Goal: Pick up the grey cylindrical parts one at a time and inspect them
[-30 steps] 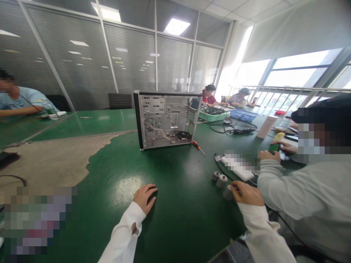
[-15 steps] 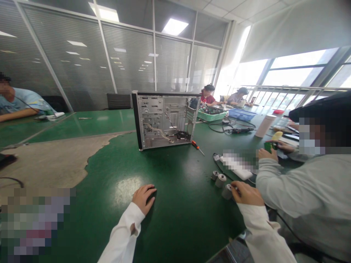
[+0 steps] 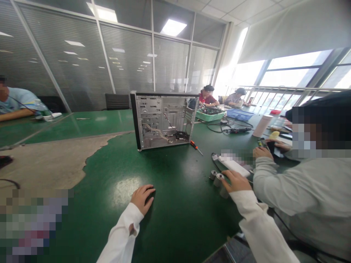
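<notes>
My left hand [image 3: 142, 199] rests on the green table with its fingers spread and nothing in it. My right hand [image 3: 236, 181] is at the right, over a short row of grey metal cylinders. Its thumb and index finger are apart, with the tips at the right side of the middle cylinder [image 3: 219, 180]; whether they touch it I cannot tell. Behind it stands a smaller cylinder [image 3: 213, 175]. The nearest cylinder [image 3: 224, 193] is below my right hand and partly covered. Beyond my hands stands an open computer case [image 3: 166, 120], with loose cables inside.
An orange-handled screwdriver [image 3: 195, 147] lies beside the case. A white power strip [image 3: 234, 165] is behind the cylinders. Close on my right sits a co-worker [image 3: 301, 193] holding a small part. Green [image 3: 211, 117] and blue [image 3: 240, 115] baskets stand farther back, near cables.
My right hand has moved left and away from me, from the nearest cylinder to the middle one. My left hand stays in place. The co-worker's hands have shifted slightly.
</notes>
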`<action>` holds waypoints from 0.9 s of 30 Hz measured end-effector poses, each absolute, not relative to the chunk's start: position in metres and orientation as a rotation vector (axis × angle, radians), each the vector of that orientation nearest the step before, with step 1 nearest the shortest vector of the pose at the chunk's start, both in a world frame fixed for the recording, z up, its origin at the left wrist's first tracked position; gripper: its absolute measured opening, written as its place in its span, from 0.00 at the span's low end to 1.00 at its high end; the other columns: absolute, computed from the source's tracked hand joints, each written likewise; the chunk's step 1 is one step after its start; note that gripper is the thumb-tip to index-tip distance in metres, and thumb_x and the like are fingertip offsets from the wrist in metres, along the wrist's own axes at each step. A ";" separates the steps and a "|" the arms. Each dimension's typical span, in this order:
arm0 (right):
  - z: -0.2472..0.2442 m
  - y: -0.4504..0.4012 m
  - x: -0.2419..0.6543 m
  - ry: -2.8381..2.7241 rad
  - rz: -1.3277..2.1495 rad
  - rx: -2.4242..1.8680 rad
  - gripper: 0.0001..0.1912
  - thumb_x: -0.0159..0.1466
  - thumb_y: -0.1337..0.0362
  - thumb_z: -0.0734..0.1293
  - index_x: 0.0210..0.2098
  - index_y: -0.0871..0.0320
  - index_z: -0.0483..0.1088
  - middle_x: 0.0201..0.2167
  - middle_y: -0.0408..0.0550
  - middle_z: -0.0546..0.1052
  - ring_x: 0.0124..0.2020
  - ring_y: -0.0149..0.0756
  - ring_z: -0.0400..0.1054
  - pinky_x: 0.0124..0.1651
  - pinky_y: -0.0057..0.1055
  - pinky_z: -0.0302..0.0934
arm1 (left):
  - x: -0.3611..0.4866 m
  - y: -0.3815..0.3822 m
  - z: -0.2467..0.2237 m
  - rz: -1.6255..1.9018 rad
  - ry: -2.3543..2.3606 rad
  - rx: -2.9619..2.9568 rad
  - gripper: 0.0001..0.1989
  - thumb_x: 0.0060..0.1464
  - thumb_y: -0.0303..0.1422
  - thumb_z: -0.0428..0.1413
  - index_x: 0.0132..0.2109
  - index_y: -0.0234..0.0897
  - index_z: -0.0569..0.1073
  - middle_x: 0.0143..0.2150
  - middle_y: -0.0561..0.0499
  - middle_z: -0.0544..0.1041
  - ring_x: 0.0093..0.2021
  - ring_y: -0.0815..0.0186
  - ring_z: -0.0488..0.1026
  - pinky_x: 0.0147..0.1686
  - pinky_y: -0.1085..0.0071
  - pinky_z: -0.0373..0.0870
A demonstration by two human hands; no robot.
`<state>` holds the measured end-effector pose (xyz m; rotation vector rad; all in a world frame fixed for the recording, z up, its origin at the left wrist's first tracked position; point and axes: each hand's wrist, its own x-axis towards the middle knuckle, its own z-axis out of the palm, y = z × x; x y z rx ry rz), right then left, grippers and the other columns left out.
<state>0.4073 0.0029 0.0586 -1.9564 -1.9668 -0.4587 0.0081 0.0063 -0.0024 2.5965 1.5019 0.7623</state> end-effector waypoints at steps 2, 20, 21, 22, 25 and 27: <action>0.066 0.021 0.401 -2.056 -0.324 -2.063 0.16 0.54 0.59 0.58 0.42 0.56 0.62 0.40 0.51 0.68 0.38 0.40 0.63 0.36 0.32 0.53 | 0.008 0.007 -0.003 0.765 1.502 2.595 0.14 0.47 0.33 0.46 0.43 0.40 0.68 0.45 0.47 0.69 0.45 0.60 0.64 0.43 0.60 0.62; 0.056 0.106 0.390 -2.321 0.167 -2.253 0.14 0.50 0.66 0.64 0.37 0.59 0.66 0.39 0.55 0.68 0.40 0.42 0.64 0.35 0.30 0.55 | 0.008 0.008 -0.007 0.793 1.521 2.588 0.14 0.46 0.33 0.47 0.42 0.41 0.69 0.44 0.47 0.69 0.45 0.60 0.64 0.42 0.61 0.62; 0.055 0.105 0.390 -2.307 0.154 -2.245 0.15 0.51 0.66 0.63 0.39 0.59 0.65 0.39 0.55 0.68 0.40 0.41 0.63 0.35 0.30 0.55 | 0.009 0.008 -0.007 0.796 1.528 2.584 0.14 0.45 0.33 0.47 0.42 0.41 0.69 0.44 0.48 0.69 0.45 0.60 0.64 0.42 0.61 0.62; 0.055 0.104 0.389 -2.289 0.143 -2.245 0.16 0.51 0.65 0.63 0.40 0.59 0.63 0.39 0.55 0.68 0.40 0.41 0.63 0.35 0.31 0.54 | 0.009 0.008 -0.007 0.800 1.538 2.580 0.14 0.45 0.33 0.47 0.41 0.41 0.69 0.44 0.48 0.69 0.45 0.60 0.64 0.42 0.61 0.62; 0.055 0.099 0.388 -2.229 0.122 -2.267 0.23 0.51 0.60 0.64 0.46 0.59 0.58 0.40 0.56 0.66 0.40 0.42 0.63 0.35 0.32 0.54 | 0.009 0.008 -0.007 0.792 1.546 2.583 0.14 0.45 0.33 0.47 0.42 0.41 0.69 0.44 0.48 0.69 0.45 0.60 0.64 0.42 0.61 0.62; 0.055 0.093 0.389 -2.195 0.120 -2.289 0.27 0.49 0.57 0.64 0.47 0.60 0.56 0.40 0.57 0.66 0.40 0.44 0.63 0.35 0.33 0.55 | 0.008 0.008 -0.006 0.773 1.535 2.590 0.14 0.46 0.33 0.47 0.42 0.41 0.68 0.45 0.48 0.69 0.45 0.60 0.64 0.42 0.61 0.62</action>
